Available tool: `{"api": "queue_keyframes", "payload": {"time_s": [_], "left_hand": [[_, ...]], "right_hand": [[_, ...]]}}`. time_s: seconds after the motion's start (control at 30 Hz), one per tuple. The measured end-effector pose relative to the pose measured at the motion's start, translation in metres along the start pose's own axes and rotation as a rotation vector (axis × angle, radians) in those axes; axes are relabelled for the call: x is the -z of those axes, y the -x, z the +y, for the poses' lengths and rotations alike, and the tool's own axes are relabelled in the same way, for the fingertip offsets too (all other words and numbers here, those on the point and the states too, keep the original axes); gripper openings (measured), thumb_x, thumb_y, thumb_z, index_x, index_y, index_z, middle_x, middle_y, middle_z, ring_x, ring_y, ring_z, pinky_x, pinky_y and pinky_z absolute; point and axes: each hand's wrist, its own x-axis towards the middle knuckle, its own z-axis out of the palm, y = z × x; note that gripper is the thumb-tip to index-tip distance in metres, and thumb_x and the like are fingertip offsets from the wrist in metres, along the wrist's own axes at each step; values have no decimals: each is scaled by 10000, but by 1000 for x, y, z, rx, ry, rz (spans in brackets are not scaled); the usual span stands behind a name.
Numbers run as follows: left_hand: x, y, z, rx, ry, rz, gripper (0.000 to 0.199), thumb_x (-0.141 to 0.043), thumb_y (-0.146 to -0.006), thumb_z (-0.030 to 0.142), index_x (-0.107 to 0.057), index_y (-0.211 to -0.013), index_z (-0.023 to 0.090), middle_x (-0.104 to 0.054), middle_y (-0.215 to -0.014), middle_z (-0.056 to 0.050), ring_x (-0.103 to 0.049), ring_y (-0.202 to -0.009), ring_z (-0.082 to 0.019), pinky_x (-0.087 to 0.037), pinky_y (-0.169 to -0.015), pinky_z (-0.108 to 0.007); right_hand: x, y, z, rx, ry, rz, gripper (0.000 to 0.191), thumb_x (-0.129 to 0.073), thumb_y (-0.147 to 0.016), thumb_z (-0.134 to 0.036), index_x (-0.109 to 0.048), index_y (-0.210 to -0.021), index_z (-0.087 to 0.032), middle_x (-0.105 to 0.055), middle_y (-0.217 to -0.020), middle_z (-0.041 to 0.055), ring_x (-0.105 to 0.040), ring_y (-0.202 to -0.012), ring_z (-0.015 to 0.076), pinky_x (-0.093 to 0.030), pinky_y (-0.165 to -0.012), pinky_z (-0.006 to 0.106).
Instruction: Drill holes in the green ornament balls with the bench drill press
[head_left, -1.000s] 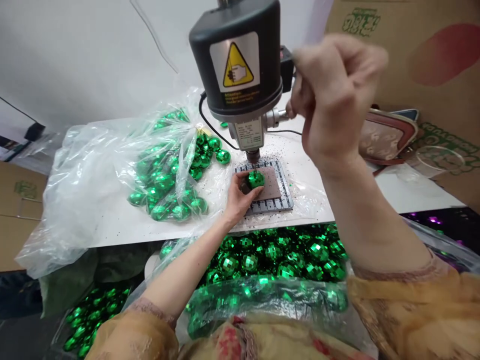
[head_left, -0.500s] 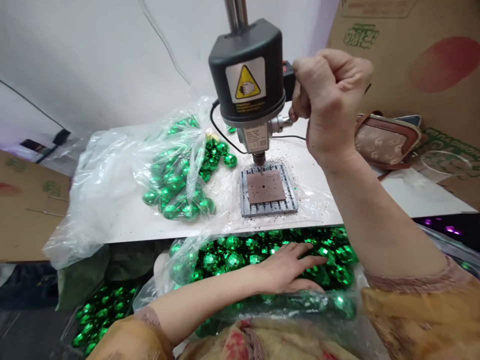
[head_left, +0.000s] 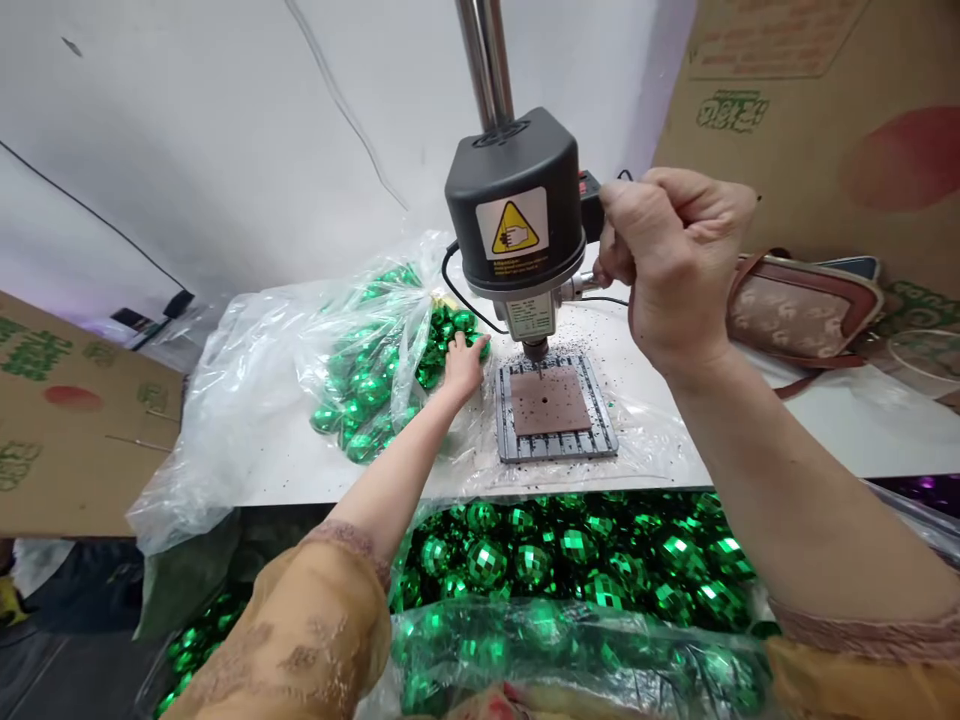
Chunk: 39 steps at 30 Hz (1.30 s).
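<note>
Glossy, faceted green balls (head_left: 459, 320) lie at the mouth of a crinkled clear bag (head_left: 217, 430), left on the table (head_left: 289, 484). Our left hand (head_left: 463, 372) lies over them, fingers parted; we cannot tell whether it grips one. Our right hand (head_left: 679, 265) wraps a metal lever (head_left: 590, 282). Nearest, clear film (head_left: 592, 650) borders loose balls (head_left: 487, 562).

The near baubles (head_left: 487, 563) look like glossy, mirror-faceted plastic; the bag (head_left: 232, 390) at left is crinkled clear film. The drill housing (head_left: 517, 163) is smooth and satin, its column (head_left: 486, 70) polished metal, the far-right carton (head_left: 810, 170) matt cardboard.
</note>
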Motion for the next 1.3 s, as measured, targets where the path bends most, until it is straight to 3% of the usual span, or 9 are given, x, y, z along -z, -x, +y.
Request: {"api": "queue_keyframes", "payload": {"time_s": [0.13, 0.2, 0.3, 0.37, 0.5, 0.63, 0.77, 0.97, 1.3], "left_hand": [[-6, -3, -6, -71, -79, 6, 507, -603, -765, 10, -606, -1242, 179, -515, -1343, -186, -515, -1280, -375, -440, -1071, -506], [-3, 1, -9, -21, 73, 74, 486, -675, -755, 92, -602, -1229, 174, -536, -1267, -165, -577, -1188, -347, -469, -1041, -482], [6, 12, -11, 136, 595, 103, 384, -676, -799, 247, -611, -1177, 213, -590, -1059, -85, -654, -887, -235, -552, -843, -395], [13, 25, -8, 237, 1023, 17, 324, -649, -826, 352, -604, -1121, 227, -622, -964, -54, -632, -756, -186, -557, -715, -348], [23, 58, 3, 275, 1487, -188, 364, -771, -742, 402, -597, -992, 204, -685, -994, -64, -648, -791, -168, -549, -676, -299], [18, 86, 17, 133, 1355, -291, 530, -863, -696, 379, -602, -1120, 197, -710, -945, -41, -653, -726, -143, -529, -661, -275], [0, 95, 24, -21, 1125, -205, 614, -897, -672, 419, -605, -1159, 182, -717, -1059, -74, -682, -952, -197, -547, -855, -314], [-18, 88, 22, -28, 1189, -132, 678, -797, -768, 566, -555, -1283, 199, -704, -1158, -87, -662, -1095, -224, -517, -990, -365], [-31, 89, 30, -24, 1189, -166, 656, -743, -781, 651, -568, -1227, 203, -696, -1196, -99, -650, -1145, -248, -526, -1007, -376]], "right_hand": [[0, 2, -4, -26, 16, -35, 469, -540, -867, -22, -370, -449, -154, -342, -391, -76, -297, -379, 6, -233, -445, 214], [0, 2, -4, -15, 9, -37, 470, -532, -870, -16, -376, -450, -159, -345, -396, -75, -296, -379, 11, -232, -446, 221], [-2, 1, -1, 37, -42, -7, 470, -542, -833, 17, -378, -438, -177, -328, -381, -71, -266, -363, 33, -198, -421, 256], [-4, 1, 1, 55, -80, 8, 468, -547, -805, 25, -376, -426, -188, -311, -366, -67, -249, -350, 48, -169, -405, 281], [-4, 0, 0, 30, -69, 3, 461, -548, -811, -2, -382, -426, -193, -321, -368, -62, -258, -346, 52, -177, -402, 281], [-2, 1, 0, 31, -32, -3, 473, -596, -824, -61, -369, -433, -199, -314, -373, -60, -261, -369, 54, -187, -426, 284], [1, 0, 2, 53, -11, -14, 496, -692, -832, -205, -380, -447, -208, -329, -391, -51, -271, -387, 68, -186, -444, 303], [3, 0, 3, 4, 146, -61, 618, -642, -875, -562, -329, -474, -210, -306, -417, -32, -255, -436, 86, -239, -452, 294], [3, 1, 0, 23, 127, -56, 522, -640, -875, -260, -331, -457, -215, -331, -425, -31, -276, -419, 103, -227, -487, 334]]}}
